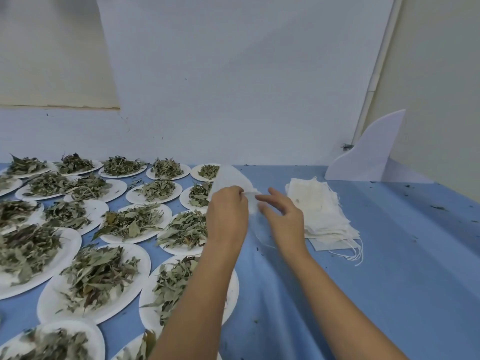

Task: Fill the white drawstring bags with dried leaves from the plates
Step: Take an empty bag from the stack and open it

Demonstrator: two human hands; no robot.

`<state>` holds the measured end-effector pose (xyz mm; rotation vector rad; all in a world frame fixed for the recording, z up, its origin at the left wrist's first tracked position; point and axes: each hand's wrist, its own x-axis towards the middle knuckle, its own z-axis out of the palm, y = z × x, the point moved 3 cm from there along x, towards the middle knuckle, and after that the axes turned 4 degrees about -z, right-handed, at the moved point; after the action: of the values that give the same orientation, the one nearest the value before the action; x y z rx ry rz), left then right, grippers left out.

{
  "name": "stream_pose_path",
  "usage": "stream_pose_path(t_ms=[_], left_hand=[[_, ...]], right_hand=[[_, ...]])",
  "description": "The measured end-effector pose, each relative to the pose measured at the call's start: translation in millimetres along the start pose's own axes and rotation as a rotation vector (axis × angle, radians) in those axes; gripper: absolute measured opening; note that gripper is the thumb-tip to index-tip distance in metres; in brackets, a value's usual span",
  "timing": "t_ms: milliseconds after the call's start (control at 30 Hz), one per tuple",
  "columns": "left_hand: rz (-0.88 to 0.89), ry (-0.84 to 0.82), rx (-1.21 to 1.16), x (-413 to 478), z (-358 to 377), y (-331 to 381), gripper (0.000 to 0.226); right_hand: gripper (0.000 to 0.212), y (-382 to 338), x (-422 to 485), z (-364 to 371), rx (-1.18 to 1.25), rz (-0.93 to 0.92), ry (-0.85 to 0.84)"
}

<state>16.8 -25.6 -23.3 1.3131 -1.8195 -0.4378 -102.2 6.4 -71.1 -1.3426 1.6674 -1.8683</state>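
Head view, looking down just left of the stack of empty bags (322, 214). Pinching one white drawstring bag (252, 203) by its top edge with the left hand (227, 214), fingers curled onto the cloth. Meeting the opposite edge with the right hand (281, 215), fingers loosely spread and half open. Too blurred to tell whether it is gripping the cloth or only touching it. Holding the bag between the stack and the plates (179, 252), which lie left of the stack heaped with dried leaves (187, 229).

Judging the step in hand as opening the bag's mouth, with no leaves going in yet. Doing it well likely meaning:
- Taking a single layer of cloth in each hand, not both layers together.
- Easing the layers apart gently, leaving the drawstring (259, 239) hanging slack so the mouth is not cinching closed.
- Widening the mouth fully before reaching left of the stack for leaves.
- Filling over a plate, so crumbs are falling back onto it and not onto the blue table cover (389, 255).
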Motion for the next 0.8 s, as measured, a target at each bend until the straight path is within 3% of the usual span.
stream_pose_path(t_ms=[67, 133, 233, 367, 800], left_hand=[[-0.045, 0.056, -0.040, 10.3, -12.9, -9.1, 0.025], [-0.077, 0.097, -0.077, 20.1, -25.8, -17.8, 0.024], [-0.080, 0.143, -0.120, 29.9, -39.8, -27.3, 0.024], [-0.068, 0.178, -0.156, 32.8, -45.7, -35.4, 0.026], [-0.072, 0.151, -0.159, 30.7, -40.1, -42.1, 0.024]], right_hand=[[0.015, 4.1, 2.8, 6.6, 0.335, 0.144, 0.127], [0.012, 12.3, 6.8, 17.6, 0.217, 0.271, 0.069], [0.015, 28.7, 9.2, 42.8, -0.122, 0.440, -0.254], [0.015, 40.1, 16.3, 62.5, -0.101, 0.633, -0.330], [0.019, 41.2, 19.0, 56.2, 0.003, 0.750, -0.290]])
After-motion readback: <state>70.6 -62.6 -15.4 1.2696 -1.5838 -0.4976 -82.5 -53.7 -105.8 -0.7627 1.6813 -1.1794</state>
